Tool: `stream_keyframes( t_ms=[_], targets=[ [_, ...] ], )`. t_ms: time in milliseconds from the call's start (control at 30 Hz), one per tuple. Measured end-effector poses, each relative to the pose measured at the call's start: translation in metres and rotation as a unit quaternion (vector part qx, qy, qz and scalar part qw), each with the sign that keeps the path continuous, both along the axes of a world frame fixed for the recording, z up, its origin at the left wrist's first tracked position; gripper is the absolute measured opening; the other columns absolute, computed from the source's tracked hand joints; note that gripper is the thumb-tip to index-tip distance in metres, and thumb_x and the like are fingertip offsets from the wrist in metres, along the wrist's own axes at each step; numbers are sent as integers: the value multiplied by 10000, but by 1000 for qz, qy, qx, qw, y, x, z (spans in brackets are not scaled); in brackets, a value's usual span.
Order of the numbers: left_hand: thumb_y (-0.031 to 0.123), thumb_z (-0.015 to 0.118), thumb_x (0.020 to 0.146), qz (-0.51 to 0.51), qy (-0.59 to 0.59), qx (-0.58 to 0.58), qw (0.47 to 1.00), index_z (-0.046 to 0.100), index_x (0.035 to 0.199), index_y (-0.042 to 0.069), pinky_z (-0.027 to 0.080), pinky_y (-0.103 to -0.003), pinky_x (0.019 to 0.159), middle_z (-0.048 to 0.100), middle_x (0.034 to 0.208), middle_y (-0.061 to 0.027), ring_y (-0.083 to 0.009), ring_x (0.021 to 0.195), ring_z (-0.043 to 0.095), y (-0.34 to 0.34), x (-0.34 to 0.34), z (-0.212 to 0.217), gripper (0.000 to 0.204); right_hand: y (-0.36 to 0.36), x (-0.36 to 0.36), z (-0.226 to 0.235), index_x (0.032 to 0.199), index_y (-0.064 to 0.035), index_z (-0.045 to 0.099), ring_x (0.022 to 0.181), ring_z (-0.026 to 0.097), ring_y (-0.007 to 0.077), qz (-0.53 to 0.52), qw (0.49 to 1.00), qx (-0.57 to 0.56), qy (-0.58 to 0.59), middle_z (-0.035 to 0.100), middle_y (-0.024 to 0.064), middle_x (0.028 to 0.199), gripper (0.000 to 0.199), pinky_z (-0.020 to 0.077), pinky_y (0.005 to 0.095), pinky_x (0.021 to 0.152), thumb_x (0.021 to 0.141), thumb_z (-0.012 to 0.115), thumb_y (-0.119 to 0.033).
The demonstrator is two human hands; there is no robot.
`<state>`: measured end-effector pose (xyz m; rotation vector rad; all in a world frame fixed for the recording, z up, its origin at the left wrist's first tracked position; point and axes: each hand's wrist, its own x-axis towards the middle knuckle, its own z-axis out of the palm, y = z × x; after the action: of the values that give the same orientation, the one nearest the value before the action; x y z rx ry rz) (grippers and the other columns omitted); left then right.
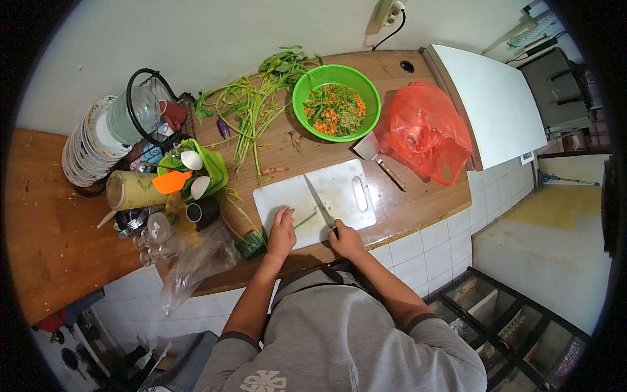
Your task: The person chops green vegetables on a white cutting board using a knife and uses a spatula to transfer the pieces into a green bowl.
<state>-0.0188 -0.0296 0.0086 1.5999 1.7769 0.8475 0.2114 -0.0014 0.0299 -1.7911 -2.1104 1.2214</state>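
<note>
A white cutting board [277, 199] lies at the table's front edge. My right hand [346, 240] is closed around the dark handle of a kitchen knife [315, 194], whose long blade points away over the board. My left hand [282, 234] rests at the board's near left, fingers curled in at one end of a thin green bean [305, 220]. The bean slants toward the blade. Beyond the board stands a green bowl [373, 108] of chopped orange and green vegetables. A small carrot [274, 170] lies just past the board's far left edge.
Long-stemmed greens [251, 111] and a small eggplant [223, 128] lie at the back left. A cleaver [382, 163] and a red plastic bag [428, 130] are on the right. Stacked plates [85, 150], a green utensil holder [215, 166] and a clear bag [196, 261] crowd the left.
</note>
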Motion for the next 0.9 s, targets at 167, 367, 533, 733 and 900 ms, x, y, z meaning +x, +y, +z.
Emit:
stream_keyframes(
  t_ms=[167, 367, 533, 733, 900],
  targets=[
    [-71, 478, 924, -4, -61, -17, 998, 564, 1312, 9, 552, -409, 919, 430, 1501, -231, -348, 1122, 664, 7, 15, -2, 405, 0, 12, 4, 1071, -29, 507, 767, 639, 513, -18, 1000, 6, -6, 648, 296, 763, 296, 501, 584, 685, 945, 597, -281],
    [-58, 447, 947, 15, -56, -11, 998, 508, 1343, -9, 540, -409, 938, 382, 1524, -263, -328, 1117, 681, 11, 20, 2, 404, -1, 7, 2, 1089, -30, 517, 773, 643, 502, -8, 1000, -9, 5, 651, 289, 768, 310, 501, 577, 681, 945, 599, -291],
    [-81, 462, 905, 23, -51, -7, 998, 506, 1346, 6, 531, -433, 945, 307, 1574, -259, -367, 1178, 634, 5, 10, -3, 452, -1, -4, 8, 1092, -30, 517, 782, 644, 497, 8, 1000, -10, 8, 654, 286, 775, 309, 500, 575, 689, 942, 597, -288],
    [-83, 493, 869, 32, -2, 4, 999, 503, 1362, 26, 512, -459, 979, 248, 1610, -244, -452, 1274, 530, 5, 10, 0, 506, 1, -4, 9, 1074, -27, 515, 786, 641, 503, 6, 1000, -5, 6, 653, 289, 781, 308, 501, 574, 696, 939, 597, -293],
    [21, 606, 874, 2, 8, 36, 999, 549, 1313, 40, 472, -495, 1003, 387, 1530, -219, -434, 1253, 534, 12, 19, 5, 443, 4, 4, 9, 1058, -22, 521, 791, 642, 506, -5, 1000, 1, 1, 652, 293, 781, 308, 503, 569, 695, 938, 597, -295]
  ],
)
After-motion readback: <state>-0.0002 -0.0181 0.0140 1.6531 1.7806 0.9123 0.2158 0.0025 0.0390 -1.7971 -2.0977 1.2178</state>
